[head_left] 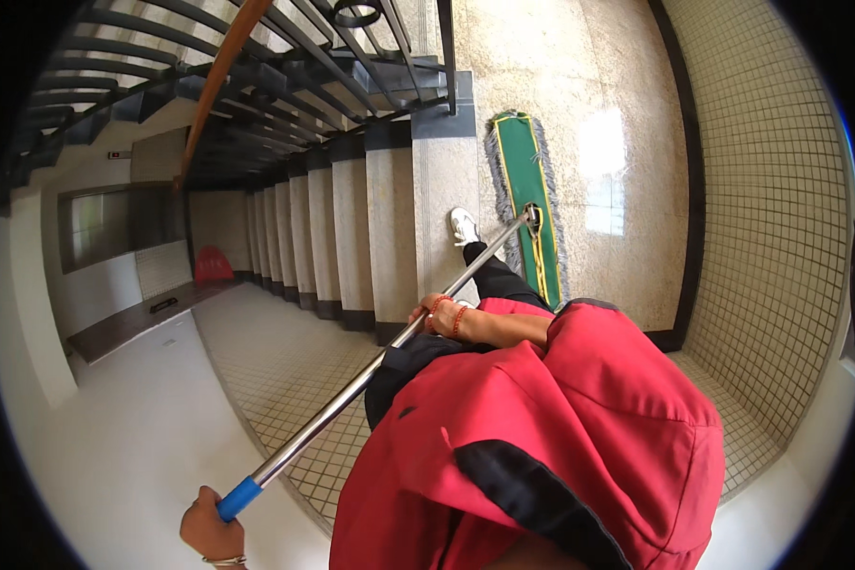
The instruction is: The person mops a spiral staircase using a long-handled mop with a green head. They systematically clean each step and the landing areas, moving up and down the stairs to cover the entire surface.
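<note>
A flat dust mop with a green, yellow-edged head [518, 157] and grey fringe lies on the shiny landing floor. Its silver pole [328, 410] runs from a metal joint on the head down to the lower left. My left hand [211, 528], a bracelet at its wrist, is closed round the pole's end, by the blue grip [239, 498]. Farther up, my right hand [437, 315], with red beads at the wrist, is closed on the middle of the pole. My red jacket [522, 408] fills the lower middle. One white shoe [464, 226] stands left of the mop head.
Stairs [350, 233] descend to the left, starting close beside my foot. A dark metal railing with a wooden handrail [220, 81] borders them. Tiled wall [760, 180] rises on the right above a black baseboard. A red object [213, 264] stands on the lower level.
</note>
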The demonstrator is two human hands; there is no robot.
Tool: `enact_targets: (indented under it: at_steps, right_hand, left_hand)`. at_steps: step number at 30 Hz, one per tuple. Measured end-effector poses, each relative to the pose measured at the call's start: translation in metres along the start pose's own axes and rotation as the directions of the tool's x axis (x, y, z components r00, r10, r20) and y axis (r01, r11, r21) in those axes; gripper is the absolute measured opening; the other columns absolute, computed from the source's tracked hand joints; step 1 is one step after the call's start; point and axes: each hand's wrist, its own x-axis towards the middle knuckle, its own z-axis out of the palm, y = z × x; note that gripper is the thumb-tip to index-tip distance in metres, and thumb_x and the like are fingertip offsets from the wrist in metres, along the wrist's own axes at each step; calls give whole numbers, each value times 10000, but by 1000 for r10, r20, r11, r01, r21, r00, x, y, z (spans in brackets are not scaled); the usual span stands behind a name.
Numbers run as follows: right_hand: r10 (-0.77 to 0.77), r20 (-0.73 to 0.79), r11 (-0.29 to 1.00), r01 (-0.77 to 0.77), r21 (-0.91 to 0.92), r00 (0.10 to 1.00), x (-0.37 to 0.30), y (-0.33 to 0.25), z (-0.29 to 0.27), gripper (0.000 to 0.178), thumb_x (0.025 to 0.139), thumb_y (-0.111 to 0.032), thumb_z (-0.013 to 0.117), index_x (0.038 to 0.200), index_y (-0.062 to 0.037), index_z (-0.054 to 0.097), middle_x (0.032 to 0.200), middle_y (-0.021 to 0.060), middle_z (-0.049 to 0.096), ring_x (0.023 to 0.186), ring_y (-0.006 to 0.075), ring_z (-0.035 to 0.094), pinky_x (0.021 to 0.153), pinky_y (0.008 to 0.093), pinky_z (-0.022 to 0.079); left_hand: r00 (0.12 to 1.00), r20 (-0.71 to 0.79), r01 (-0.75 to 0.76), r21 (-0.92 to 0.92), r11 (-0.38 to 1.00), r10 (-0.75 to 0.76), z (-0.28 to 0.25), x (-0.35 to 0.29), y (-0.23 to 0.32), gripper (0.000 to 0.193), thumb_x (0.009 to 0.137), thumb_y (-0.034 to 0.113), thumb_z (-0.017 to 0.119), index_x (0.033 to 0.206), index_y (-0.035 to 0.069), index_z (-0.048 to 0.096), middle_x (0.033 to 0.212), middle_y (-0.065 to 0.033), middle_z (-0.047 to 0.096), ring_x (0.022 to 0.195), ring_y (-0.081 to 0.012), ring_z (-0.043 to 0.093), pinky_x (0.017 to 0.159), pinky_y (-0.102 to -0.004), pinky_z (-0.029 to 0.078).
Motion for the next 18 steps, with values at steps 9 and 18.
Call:
enact_targets:
  at_steps: [9, 18]
  right_hand:
    - [-137, -252, 964, 187, 189, 958, -62, -142, 38, 85, 718, -37, 365, 640, -71, 362, 471, 76, 377, 369, 219, 400, 342, 357, 383]
    - [-450, -93, 866, 459, 198, 888, -84, -199, 88, 130, 767, -79, 371, 654, -18, 388, 506, 70, 420, 397, 186, 457, 264, 194, 280]
  left_hand:
    - [994, 106, 3, -59, 998, 3, -40, 80, 63, 198, 535, 20, 548, 699, 109, 482, 540, -81, 483, 482, -276, 482, 413, -358, 350]
    - [978, 171, -89, -169, 982, 118, -88, 80, 82, 214, 672, 97, 540, 881, 143, 534, 700, -60, 526, 571, -240, 511, 453, -346, 403]
